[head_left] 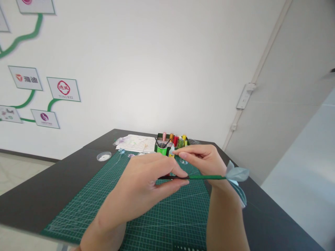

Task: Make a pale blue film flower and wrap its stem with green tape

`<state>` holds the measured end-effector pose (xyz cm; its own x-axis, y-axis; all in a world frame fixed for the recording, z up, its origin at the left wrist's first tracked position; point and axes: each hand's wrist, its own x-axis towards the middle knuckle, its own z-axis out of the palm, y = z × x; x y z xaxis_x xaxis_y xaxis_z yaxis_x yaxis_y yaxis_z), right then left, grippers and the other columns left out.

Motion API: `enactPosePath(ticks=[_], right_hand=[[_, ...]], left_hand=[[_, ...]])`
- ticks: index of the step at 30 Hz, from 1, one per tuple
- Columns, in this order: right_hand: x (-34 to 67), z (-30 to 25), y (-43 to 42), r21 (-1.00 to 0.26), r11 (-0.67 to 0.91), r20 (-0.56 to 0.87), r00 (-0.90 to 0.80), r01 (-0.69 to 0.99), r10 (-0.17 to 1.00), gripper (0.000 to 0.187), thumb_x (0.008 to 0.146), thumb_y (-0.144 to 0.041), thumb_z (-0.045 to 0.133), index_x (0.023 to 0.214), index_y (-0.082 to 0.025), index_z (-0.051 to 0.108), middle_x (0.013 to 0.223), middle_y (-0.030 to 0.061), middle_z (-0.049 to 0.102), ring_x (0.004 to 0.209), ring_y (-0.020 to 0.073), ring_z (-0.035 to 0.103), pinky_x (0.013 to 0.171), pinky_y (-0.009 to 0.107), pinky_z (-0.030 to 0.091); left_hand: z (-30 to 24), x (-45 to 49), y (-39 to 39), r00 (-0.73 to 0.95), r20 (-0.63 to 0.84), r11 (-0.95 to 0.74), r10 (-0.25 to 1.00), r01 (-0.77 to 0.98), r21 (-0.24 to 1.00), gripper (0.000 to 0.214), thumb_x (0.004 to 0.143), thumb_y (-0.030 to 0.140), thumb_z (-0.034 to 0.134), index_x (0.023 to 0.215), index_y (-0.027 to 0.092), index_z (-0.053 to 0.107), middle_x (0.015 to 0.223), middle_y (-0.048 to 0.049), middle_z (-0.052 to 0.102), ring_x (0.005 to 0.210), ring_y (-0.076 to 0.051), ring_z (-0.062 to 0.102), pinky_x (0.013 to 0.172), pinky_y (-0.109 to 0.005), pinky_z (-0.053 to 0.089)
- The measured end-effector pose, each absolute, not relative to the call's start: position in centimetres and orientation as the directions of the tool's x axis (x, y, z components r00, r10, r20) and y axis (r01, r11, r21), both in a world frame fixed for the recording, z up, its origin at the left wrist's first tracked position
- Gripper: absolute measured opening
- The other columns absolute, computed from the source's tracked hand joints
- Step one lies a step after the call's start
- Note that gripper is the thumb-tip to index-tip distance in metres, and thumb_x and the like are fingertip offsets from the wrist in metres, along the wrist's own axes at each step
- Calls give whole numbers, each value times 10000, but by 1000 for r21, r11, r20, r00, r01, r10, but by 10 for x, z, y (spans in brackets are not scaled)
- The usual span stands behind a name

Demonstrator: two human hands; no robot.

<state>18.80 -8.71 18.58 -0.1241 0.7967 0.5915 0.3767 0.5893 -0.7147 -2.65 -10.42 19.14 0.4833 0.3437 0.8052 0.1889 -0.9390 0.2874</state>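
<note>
My left hand (149,176) pinches the dark part of a flower stem (205,177) between thumb and fingers. The stem lies level, black at the left and wrapped in green toward the right. At its right end sits an artificial flower (237,174) with pale blue, translucent petals, in front of my right wrist. My right hand (202,158) is raised behind the stem, thumb and fingertips pressed together and pointing left. Whatever those fingertips hold, if anything, is too fine to make out. Both hands are above the green cutting mat (167,216).
Behind my hands stand a green cup (162,150) with dark-handled tools, a small glue bottle (171,151) and a box of coloured thread spools (175,141). A clear round dish (104,156), a small blue flower (121,151) and white paper (138,142) lie farther left.
</note>
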Motion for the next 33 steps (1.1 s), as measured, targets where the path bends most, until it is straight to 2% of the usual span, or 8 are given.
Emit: enactPosePath(ticks=[3,9,12,17,23,28,31,33], right_hand=[[176,185,-88,-729,591,606,-76,346,792,153,819,-346,763,884,-249,862,816,68,812,734,210,726,635,307,584],[155,186,-87,-748,641,643,-52,174,764,109,775,-262,755,812,-273,857,795,52,819,712,202,745,646,307,601],[156,186,-86,-727,662,666,-44,182,744,108,783,-260,757,820,-276,857,786,52,819,692,198,742,622,298,590],[166,185,-85,-683,685,704,-20,254,710,99,817,-293,765,854,-284,856,804,46,819,664,181,716,557,278,546],[170,185,-88,-547,778,836,158,309,525,108,794,-250,780,851,-302,855,741,29,803,509,137,604,429,246,452],[170,184,-88,-465,831,879,272,307,391,155,784,-215,773,855,-328,854,509,-25,666,394,83,402,357,222,291],[171,183,-88,-420,847,898,282,327,337,167,789,-215,770,860,-342,853,485,-34,635,397,80,389,356,221,270],[172,183,-88,-428,835,899,258,346,354,180,803,-211,763,881,-346,852,509,-31,654,410,86,413,369,227,297]], left_hand=[[191,-26,-104,470,820,-945,325,187,267,100,866,140,740,854,219,679,724,59,700,616,-80,612,588,-197,439],[192,-26,-106,431,842,-945,324,186,268,127,855,146,761,862,226,663,723,69,686,614,-70,605,594,-186,454],[194,-28,-108,415,842,-939,344,155,307,171,838,129,779,881,230,649,749,85,699,611,-48,602,593,-155,458],[194,-34,-108,368,859,-934,357,165,317,277,840,150,787,1066,269,681,819,78,730,652,-50,630,611,-140,478],[197,-37,-105,417,847,-944,331,140,299,251,842,136,781,1044,247,681,829,75,735,682,-47,652,601,-130,465],[196,-38,-105,481,808,-941,339,162,298,235,848,143,777,1031,246,672,797,90,721,666,-48,634,621,-141,459],[196,-38,-105,499,799,-942,335,164,293,233,851,147,776,1033,246,670,799,90,721,675,-52,640,632,-146,459],[196,-38,-105,499,804,-946,325,155,285,230,856,151,773,1038,245,668,799,90,722,677,-50,642,636,-144,459]])
